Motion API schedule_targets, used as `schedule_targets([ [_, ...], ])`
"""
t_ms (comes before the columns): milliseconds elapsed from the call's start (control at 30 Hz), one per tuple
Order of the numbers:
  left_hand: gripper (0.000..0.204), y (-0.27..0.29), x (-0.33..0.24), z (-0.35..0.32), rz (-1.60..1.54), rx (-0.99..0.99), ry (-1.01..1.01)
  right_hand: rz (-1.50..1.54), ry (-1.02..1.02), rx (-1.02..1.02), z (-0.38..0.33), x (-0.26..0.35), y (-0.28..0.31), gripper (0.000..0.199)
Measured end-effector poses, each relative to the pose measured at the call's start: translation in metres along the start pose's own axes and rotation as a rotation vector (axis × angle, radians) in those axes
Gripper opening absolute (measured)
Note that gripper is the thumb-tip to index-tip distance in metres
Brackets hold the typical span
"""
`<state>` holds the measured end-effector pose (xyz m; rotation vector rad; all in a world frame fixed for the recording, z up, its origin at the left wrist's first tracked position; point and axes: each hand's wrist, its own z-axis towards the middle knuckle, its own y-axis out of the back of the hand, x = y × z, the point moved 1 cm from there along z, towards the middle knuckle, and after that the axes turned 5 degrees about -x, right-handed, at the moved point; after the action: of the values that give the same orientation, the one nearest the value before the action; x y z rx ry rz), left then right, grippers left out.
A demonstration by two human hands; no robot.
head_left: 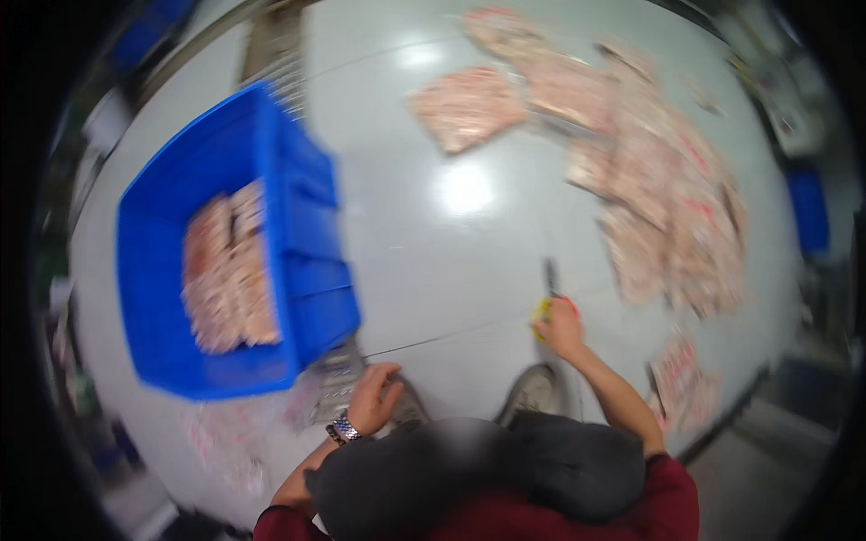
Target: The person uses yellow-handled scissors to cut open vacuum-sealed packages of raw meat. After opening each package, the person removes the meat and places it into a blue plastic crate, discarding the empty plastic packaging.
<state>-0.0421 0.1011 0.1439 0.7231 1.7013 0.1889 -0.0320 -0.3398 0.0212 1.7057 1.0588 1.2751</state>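
— What do you get from the head camera?

— I look straight down at a pale, shiny floor (451, 261). My right hand (561, 326) reaches out ahead of my right shoe (534, 393) and is clenched around a yellow-handled tool (544, 302) whose dark blade points away from me, its tip on or just over the floor; the picture is too blurred for me to tell which.

— And the left hand?

— My left hand (373, 397), with a metal wristwatch (343, 427) on the wrist, hangs low on the near left, fingers curled loosely. I cannot tell whether it grips anything. It sits just beside a small clear packet (336, 379) lying at the near corner of the blue crate (230, 248).

— What is in the crate?

— A stack of pinkish flat packs (227, 270), lying along its floor. The crate stands on the left, tilted in my view.

— Anything else around?

— More pinkish packs (667, 198) are spread over the floor on the far right, well apart from the crate, with one (465, 106) lying alone toward the far middle. A few lie near right, beside my right forearm.
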Motion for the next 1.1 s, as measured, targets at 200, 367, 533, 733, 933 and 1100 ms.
schedule_targets([
  [200, 0.026, -0.040, -0.089, 0.083, -0.029, 0.190, -0.293, -0.034, -0.202, -0.233, -0.029, 0.019, 0.025, 0.061],
  [367, 0.025, -0.075, -0.115, 0.100, -0.130, 0.313, -0.294, 0.035, -0.370, -0.021, -0.022, -0.007, 0.014, 0.064],
  [533, 0.025, -0.086, -0.092, 0.087, -0.124, 0.371, -0.233, -0.032, -0.315, 0.137, -0.016, -0.007, 0.011, 0.061],
  [733, 0.024, -0.077, -0.068, 0.082, -0.132, 0.341, -0.185, 0.393, -0.492, -0.042, -0.022, -0.054, 0.081, 0.053],
  [933, 0.024, -0.088, -0.059, 0.084, -0.130, 0.389, -0.140, -0.163, -0.552, -0.038, -0.016, -0.176, 0.178, 0.045],
  [1100, 0.027, -0.095, -0.061, 0.094, -0.094, 0.376, -0.167, -0.260, -0.599, 0.132, 0.005, -0.189, 0.140, 0.044],
])
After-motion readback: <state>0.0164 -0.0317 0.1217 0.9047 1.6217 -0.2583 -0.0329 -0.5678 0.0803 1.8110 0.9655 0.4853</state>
